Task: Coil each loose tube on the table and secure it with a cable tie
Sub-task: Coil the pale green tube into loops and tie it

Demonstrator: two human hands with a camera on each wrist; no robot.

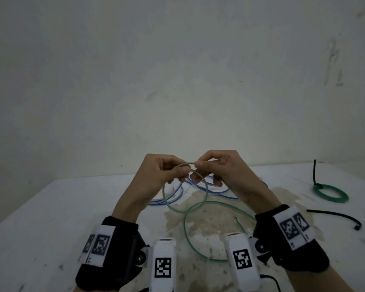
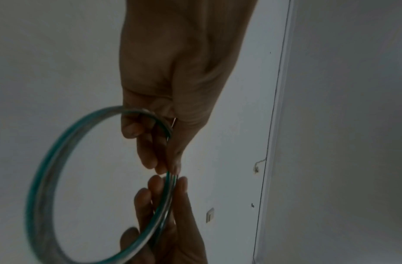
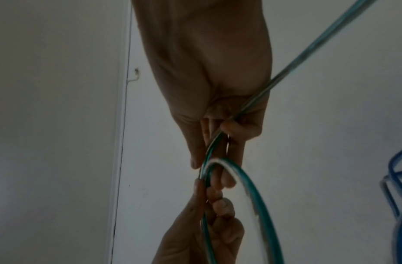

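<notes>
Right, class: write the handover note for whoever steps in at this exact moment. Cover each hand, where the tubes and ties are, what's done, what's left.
Left hand: pinching the started coil of the green tube.
Right hand: gripping the same tube beside it, feeding the next loop.
The tube's loose length trails on the table.
Blue tube: loose behind the hands.
Done: one green coil, tied, far right.
Spare cable ties: on the right.
Left: finish and tie the green tube, then the blue.

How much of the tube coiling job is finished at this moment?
Done: one green tube coil lies tied with a black cable tie. In hand: left hand and right hand loop the clear green tube. Left: the loose blue tube; spare black cable ties wait.
</notes>
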